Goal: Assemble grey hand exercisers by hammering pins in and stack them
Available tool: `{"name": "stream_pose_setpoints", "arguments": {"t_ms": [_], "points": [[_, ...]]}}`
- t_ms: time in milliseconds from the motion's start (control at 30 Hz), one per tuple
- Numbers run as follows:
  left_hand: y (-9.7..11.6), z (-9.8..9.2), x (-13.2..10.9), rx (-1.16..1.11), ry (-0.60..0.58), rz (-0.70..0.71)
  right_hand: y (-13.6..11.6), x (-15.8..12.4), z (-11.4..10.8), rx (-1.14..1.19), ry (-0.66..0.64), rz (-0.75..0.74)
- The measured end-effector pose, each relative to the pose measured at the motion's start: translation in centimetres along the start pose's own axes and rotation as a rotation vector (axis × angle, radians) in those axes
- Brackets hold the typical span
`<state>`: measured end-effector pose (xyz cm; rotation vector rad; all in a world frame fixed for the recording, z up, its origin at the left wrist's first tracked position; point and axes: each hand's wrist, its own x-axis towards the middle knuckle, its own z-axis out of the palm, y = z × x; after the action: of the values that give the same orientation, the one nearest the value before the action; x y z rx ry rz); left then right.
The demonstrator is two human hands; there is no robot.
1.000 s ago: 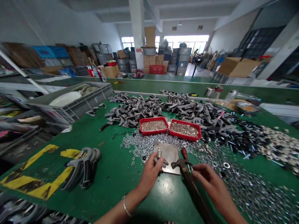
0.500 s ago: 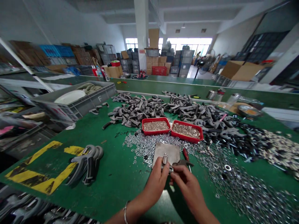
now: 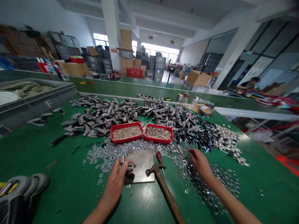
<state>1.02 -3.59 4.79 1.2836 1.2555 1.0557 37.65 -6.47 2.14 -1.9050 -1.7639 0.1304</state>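
Green workbench [image 3: 46, 155], head cam view: left hand [image 3: 114, 180] is curled shut around a small steel spring piece [image 3: 122, 159], sitting over the edge of a square steel plate [image 3: 140, 165]. Right hand [image 3: 198, 163] is loosely open, fingertips [image 3: 192, 152] down among loose silver washers [image 3: 205, 186]; can't tell if it's holding any. Wooden-handled claw hammer [image 3: 165, 193] lies just beside the plate.

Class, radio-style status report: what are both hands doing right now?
Left hand gripping small steel spring. Right hand at loose steel washers. Claw hammer at steel plate edge.
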Motion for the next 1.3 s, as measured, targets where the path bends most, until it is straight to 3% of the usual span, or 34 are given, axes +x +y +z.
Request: {"name": "stream_pose_setpoints", "arguments": {"t_ms": [67, 133, 233, 300, 400, 500, 600, 700, 933, 1067, 1200, 1233, 1300], "points": [[0.1, 0.6, 0.1, -0.092, -0.037, -0.057, 4.7, 1.8, -1.5, -0.066, 0.058, 0.062], [-0.1, 1.5, 0.0, -0.203, -0.071, -0.097, 7.8, 3.1, -2.6, -0.081, 0.053, 0.079], [-0.7, 2.8, -0.1, -0.367, -0.058, -0.137, 9.7, 4.5, -3.7, -0.032, 0.013, 0.078], [-1.1, 3.3, 0.0, -0.469, -0.036, -0.161, 9.4, 5.2, -4.0, 0.016, 0.025, 0.089], [-1.6, 3.6, 0.3, -0.556, 0.003, -0.163, 5.3, 4.7, -3.2, 0.111, 0.077, 0.13], [-1.7, 4.1, 0.1, -0.527, -0.012, -0.122, -3.6, 1.2, -1.0, 0.389, 0.025, 0.175], [-1.3, 4.2, -0.6, -0.415, -0.074, -0.077, -13.1, -2.6, 1.7, 0.936, -0.109, 0.251], [-0.7, 3.4, -1.5, -0.298, -0.103, -0.048, -18.0, -4.3, 3.7, 1.073, -0.17, 0.231], [-0.5, 1.2, -3.3, -0.165, -0.075, 0.014, -18.0, -4.9, 4.5, 0.622, -0.253, -0.145], [-0.3, 0.8, -3.6, -0.191, -0.142, -0.016, -18.1, -5.5, 4.5, 0.639, -0.249, -0.09], [0.5, 0.4, -3.8, -0.162, -0.215, 0.021, -18.2, -5.4, 4.5, 0.697, -0.242, -0.248], [0.5, 0.3, -3.8, -0.114, -0.202, 0.048, -18.3, -5.3, 4.6, 0.744, -0.278, -0.215], [0.2, 0.2, -3.6, 0.02, -0.149, 0.119, -18.7, -5.1, 4.9, 0.908, -0.42, -0.01]]}}
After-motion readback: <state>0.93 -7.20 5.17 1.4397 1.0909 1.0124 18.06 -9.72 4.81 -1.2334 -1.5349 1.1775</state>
